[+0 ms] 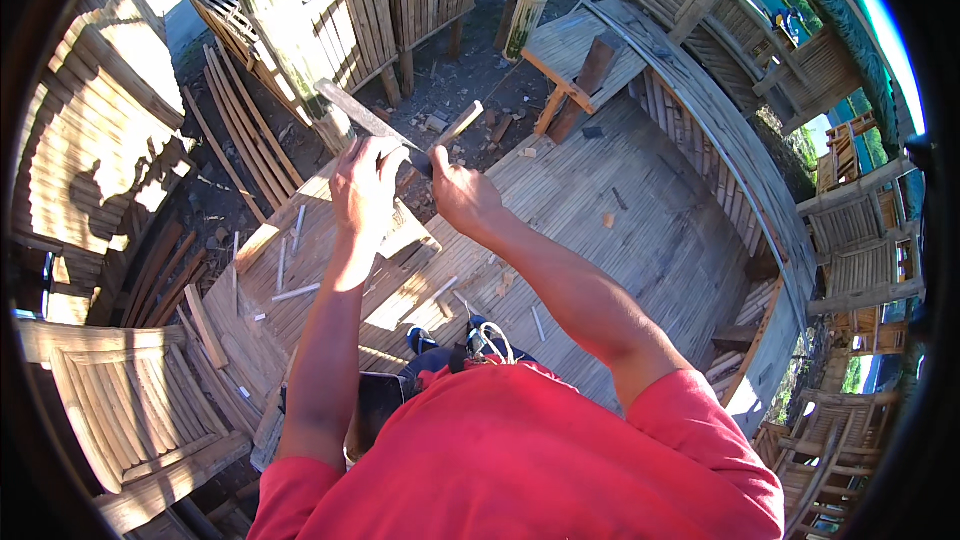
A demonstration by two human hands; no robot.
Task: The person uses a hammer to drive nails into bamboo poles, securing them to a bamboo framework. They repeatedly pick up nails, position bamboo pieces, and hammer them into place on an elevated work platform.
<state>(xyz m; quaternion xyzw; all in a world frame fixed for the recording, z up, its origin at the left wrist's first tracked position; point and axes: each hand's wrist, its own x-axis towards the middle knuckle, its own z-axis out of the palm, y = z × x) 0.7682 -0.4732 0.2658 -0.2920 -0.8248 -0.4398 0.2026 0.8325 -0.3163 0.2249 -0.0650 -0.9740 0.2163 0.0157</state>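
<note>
My right hand (pixel 465 197) is closed around the grip end of a machete (pixel 365 112), whose long flat blade points away to the upper left. Beside it, my left hand (pixel 363 183) has its fingers bent, the tips close against the blade. A short wooden stick (pixel 461 124) crosses beneath the blade, its pale end jutting out beyond my right fist. The stick's near part runs toward my left fingers, which seem to grip it; that end is mostly hidden. Just below the hands lies a wooden block (pixel 408 233) on a slatted bench.
Slatted bamboo flooring (pixel 600 240) spreads to the right, with cut scraps on it. A small table (pixel 590 50) stands at the far right. Long bamboo strips (pixel 245 130) lie on the left, near a wooden post (pixel 275 25) and slatted crates (pixel 350 25). A bamboo panel (pixel 140 395) leans lower left.
</note>
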